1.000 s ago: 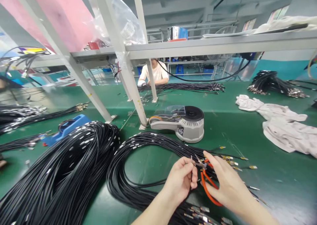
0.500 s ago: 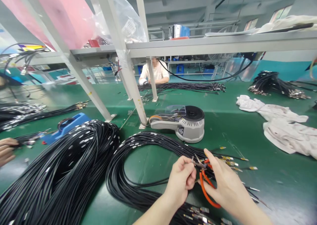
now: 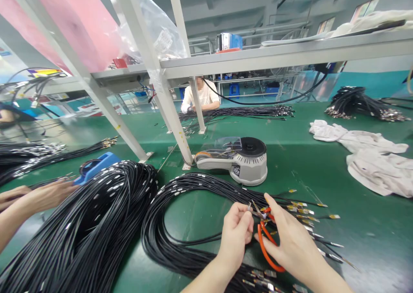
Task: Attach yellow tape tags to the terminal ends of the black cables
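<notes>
My left hand [image 3: 235,230] is closed in a pinch on the end of a cable [image 3: 249,206], whose thin tip sticks up past the fingers. My right hand [image 3: 297,243] has its thumb and fingers on scissors with orange handles [image 3: 261,248]. The scissor blades are parted and lie close beside the pinched tip; I cannot tell whether they touch it. Under both hands lies a looped bundle of black cables [image 3: 151,228] with white labels. Its connector ends [image 3: 306,211] fan out right of my right hand, and more ends lie below my wrists.
A thicker black cable bundle [image 3: 106,211] lies left. A grey round tape dispenser [image 3: 248,168] stands behind the loop, a blue dispenser [image 3: 100,166] further left. A co-worker's hands [image 3: 51,196] reach in at left. White cloth items [image 3: 380,168] lie right. A metal post [image 3: 174,125] rises behind.
The co-worker's hands at the left have come further in, up to the blue dispenser. My hands keep the same hold on cable and scissors, and the view has shifted slightly.
</notes>
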